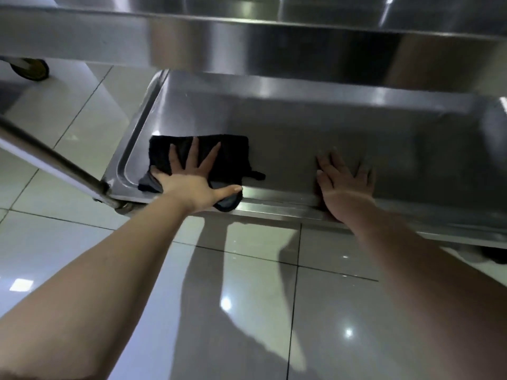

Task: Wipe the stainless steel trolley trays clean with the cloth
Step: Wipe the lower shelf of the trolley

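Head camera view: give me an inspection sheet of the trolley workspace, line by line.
Surface: lower tray, bare steel with heavy glare; dirt cannot be judged.
Job's things: black cloth lies flat at the tray's near left corner, with one edge draped over the near rim; upper tray overhead.
Clutter: nothing seen.
Grippers: left hand presses flat on the cloth, fingers spread; right hand rests flat on the bare tray, to the right of the cloth and apart from it.
Cables: nothing seen.
Surroundings: glossy tiled floor; trolley post at left; wheel at far left.
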Tool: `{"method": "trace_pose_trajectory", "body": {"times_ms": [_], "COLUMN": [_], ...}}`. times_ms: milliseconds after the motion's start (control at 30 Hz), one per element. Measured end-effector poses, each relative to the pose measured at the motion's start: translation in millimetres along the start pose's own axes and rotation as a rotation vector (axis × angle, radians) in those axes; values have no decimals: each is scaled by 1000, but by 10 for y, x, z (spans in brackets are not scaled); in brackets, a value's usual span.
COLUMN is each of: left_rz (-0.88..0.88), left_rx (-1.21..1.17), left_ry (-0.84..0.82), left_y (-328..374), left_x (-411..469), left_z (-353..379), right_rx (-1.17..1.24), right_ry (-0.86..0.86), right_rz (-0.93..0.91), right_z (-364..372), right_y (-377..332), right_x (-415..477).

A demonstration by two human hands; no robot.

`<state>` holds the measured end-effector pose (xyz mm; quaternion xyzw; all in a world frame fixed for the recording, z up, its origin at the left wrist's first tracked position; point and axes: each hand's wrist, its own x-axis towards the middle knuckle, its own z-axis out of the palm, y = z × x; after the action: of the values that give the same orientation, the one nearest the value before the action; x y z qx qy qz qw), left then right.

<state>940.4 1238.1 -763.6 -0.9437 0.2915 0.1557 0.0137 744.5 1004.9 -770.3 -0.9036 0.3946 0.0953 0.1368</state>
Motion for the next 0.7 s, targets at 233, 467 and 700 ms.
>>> {"method": "trace_pose_trajectory", "body": {"times_ms": [233, 467, 700], "left_rz": [97, 138, 164], "left_rx": [-31, -235, -99], "left_ry": [-40, -74, 242], "left_y": [1716, 1850, 703], "left_x": [-189, -161, 183], "left_z": [180, -12, -261], "right_rx": [740, 528, -96], "right_ry": [122, 157, 22], "right_rz": [-44, -42, -270], "right_z": [-261, -391, 22], "right_y": [311, 353, -687], "right_x": [-53, 87, 22]}}
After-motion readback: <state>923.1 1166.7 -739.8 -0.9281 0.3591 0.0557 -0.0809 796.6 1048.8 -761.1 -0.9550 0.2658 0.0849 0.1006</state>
